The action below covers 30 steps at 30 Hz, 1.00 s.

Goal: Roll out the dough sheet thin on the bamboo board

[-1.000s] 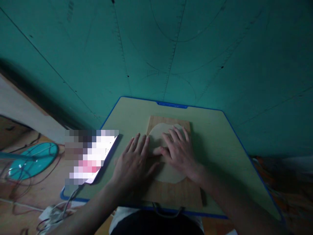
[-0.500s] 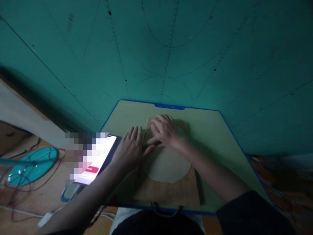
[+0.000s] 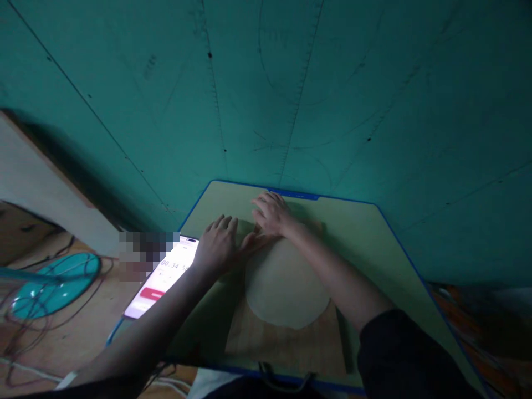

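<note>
On a wooden board lies a round, flat, pale sheet of dough. My left hand is palm down by the dough's upper left edge, fingers stretched forward and thumb pointing right. Over the far edge of the dough is my right hand, also palm down, its fingers extended and slightly bent. Between the two hands shows part of a thin wooden rod, which looks like a rolling pin. Both palms seem to press on it; the hands hide most of it.
Beneath the board is a pale folding table with a blue rim, against a green marked wall. A lit phone showing a timer stands at the left. A turquoise round base and cables are on the floor.
My view has tilted and shifted slightly. Both hands sit nearer the dough's far edge, and more of the dough shows below them. The rod is more covered.
</note>
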Motion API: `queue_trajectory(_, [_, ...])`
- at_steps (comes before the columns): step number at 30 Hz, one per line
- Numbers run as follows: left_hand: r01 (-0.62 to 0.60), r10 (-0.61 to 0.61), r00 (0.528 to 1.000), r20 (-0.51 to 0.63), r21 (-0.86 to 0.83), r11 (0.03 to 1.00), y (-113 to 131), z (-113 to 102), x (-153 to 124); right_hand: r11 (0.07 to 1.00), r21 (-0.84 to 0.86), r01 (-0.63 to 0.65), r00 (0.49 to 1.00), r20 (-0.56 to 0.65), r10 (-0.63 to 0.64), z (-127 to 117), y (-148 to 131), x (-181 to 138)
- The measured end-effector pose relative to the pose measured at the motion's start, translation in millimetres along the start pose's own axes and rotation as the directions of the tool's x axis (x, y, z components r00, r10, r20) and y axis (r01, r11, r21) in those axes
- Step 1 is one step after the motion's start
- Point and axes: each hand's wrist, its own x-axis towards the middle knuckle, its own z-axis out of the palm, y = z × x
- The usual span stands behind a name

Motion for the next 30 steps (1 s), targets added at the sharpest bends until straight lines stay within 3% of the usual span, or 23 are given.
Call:
queue_trajectory(3, [-0.063,0.067,0.996,-0.051,0.066,0.996,12.0,-2.8,-17.8,1.0,-0.006,0.006,1.0,0.001,-0.006,-4.1,0.0,-12.7])
queue_trajectory(7, [-0.257,0.257,0.966,-0.007,0.043,0.965,35.8,11.0,-54.4,0.997,-0.06,0.047,0.997,0.067,-0.043,-14.0,-3.1,-68.3])
queue_trajectory(11, [-0.244,0.245,0.969,0.023,-0.01,0.97,44.5,20.5,-59.8,0.991,-0.126,-0.041,0.997,0.054,0.048,-18.4,-15.3,-108.6])
queue_trajectory(14, [-0.193,0.194,0.981,0.033,-0.016,0.981,35.3,18.7,-43.5,0.989,-0.105,-0.107,0.99,0.084,0.116,-14.4,-25.7,-102.1])
queue_trajectory(20, [-0.048,0.049,0.998,0.028,-0.028,0.998,0.0,12.4,-8.3,0.986,-0.066,-0.156,0.974,0.157,0.165,0.8,-29.8,-20.8])
queue_trajectory(23, [0.022,-0.022,1.0,-0.003,-0.01,1.0,-8.7,5.7,-6.3,0.987,-0.034,-0.156,0.971,0.181,0.16,4.5,-28.6,4.0])
queue_trajectory(26, [-0.025,0.024,1.0,0.008,0.03,0.999,-6.4,-1.9,-23.6,0.991,-0.034,-0.131,0.981,0.139,0.134,3.9,-27.3,-7.0])
queue_trajectory(30, [-0.161,0.169,0.981,0.099,-0.077,0.984,4.4,-6.0,-55.3,0.995,-0.048,-0.087,0.993,0.074,0.09,-2.1,-20.9,-61.1])
